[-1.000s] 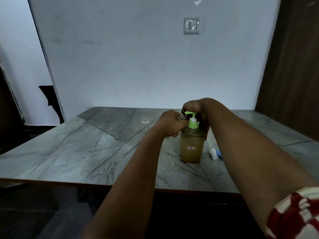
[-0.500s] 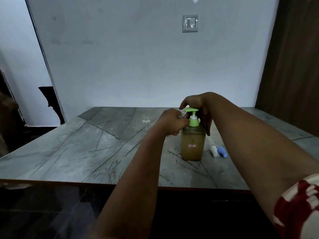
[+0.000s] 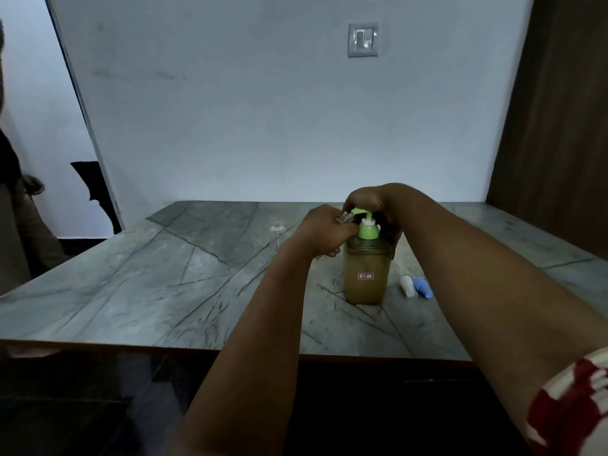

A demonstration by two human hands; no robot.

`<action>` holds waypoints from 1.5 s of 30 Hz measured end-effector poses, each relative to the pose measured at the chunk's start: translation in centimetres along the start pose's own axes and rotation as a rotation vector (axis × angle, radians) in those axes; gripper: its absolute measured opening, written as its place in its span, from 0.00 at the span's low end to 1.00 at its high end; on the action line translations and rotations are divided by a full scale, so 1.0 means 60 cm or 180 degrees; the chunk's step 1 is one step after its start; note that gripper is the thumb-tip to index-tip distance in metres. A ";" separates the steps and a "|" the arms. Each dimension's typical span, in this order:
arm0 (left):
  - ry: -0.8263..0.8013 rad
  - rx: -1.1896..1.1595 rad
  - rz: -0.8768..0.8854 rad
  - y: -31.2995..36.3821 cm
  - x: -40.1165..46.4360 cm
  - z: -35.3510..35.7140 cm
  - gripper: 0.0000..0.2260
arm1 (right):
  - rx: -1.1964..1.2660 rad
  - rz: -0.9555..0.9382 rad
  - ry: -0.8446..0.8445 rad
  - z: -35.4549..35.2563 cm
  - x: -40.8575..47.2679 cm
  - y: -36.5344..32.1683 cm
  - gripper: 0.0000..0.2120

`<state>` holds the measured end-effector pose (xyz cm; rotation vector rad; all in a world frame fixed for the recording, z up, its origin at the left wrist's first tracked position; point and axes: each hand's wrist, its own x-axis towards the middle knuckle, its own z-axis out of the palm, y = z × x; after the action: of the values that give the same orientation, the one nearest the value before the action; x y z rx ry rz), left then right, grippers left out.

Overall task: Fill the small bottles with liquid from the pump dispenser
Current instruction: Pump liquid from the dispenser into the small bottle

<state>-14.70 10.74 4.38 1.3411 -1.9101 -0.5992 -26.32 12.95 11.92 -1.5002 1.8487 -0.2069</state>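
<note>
A grey veined stone table (image 3: 138,291) stands against a pale wall (image 3: 263,110) bearing a light switch (image 3: 363,39).

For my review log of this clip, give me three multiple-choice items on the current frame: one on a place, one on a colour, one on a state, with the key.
1. Where do the white cap and blue cap lie?
A. On the table to the right of the pump dispenser
B. At the table's front left corner
C. On top of the dispenser

2. What colour is the pump head?
A. Red
B. Light green
C. Black

3. What is the right hand doing?
A. Lying flat on the table
B. Resting on top of the pump head
C. Holding the blue cap

Key: 1 A, both caps lie on the table just right of the pump dispenser. 2 B, the nozzle and collar are light green. 3 B, the right hand covers the pump top while the left hand holds a small bottle at the nozzle.
</note>
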 end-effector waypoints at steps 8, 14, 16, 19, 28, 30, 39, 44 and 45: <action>-0.0056 0.0050 -0.0006 0.008 -0.001 -0.001 0.09 | 0.0292 -0.0283 0.0050 -0.007 0.003 -0.005 0.12; -0.0032 0.0037 0.0017 0.009 0.002 -0.002 0.08 | 0.0086 -0.0317 0.0195 0.008 0.015 -0.001 0.15; -0.0013 0.0022 0.0024 0.007 0.003 -0.001 0.07 | -0.0113 -0.0397 0.0203 0.011 0.011 0.000 0.18; -0.0020 0.0034 -0.0005 0.003 0.003 0.000 0.07 | -0.0161 -0.0436 0.0323 0.007 0.016 0.001 0.15; -0.0031 -0.0015 -0.0052 0.006 0.000 -0.002 0.10 | 0.0057 -0.0161 -0.0166 -0.012 0.029 -0.011 0.16; -0.0041 -0.0018 -0.0029 0.006 0.000 -0.001 0.09 | 0.0285 -0.0317 0.0035 -0.007 0.030 -0.009 0.10; -0.0020 0.0035 -0.0085 0.005 0.001 0.003 0.08 | -0.0176 -0.0392 0.0228 0.010 0.008 0.002 0.17; -0.0031 0.0022 -0.0031 0.005 -0.001 -0.001 0.08 | -0.0192 -0.0268 0.0073 0.002 0.017 -0.002 0.16; -0.0038 0.0029 -0.0014 0.006 -0.001 -0.002 0.08 | -0.0212 -0.0212 0.0026 -0.002 0.017 -0.004 0.18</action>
<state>-14.81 10.95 4.69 1.3507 -1.9219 -0.6027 -26.26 11.94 11.67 -1.6100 1.8297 -0.1850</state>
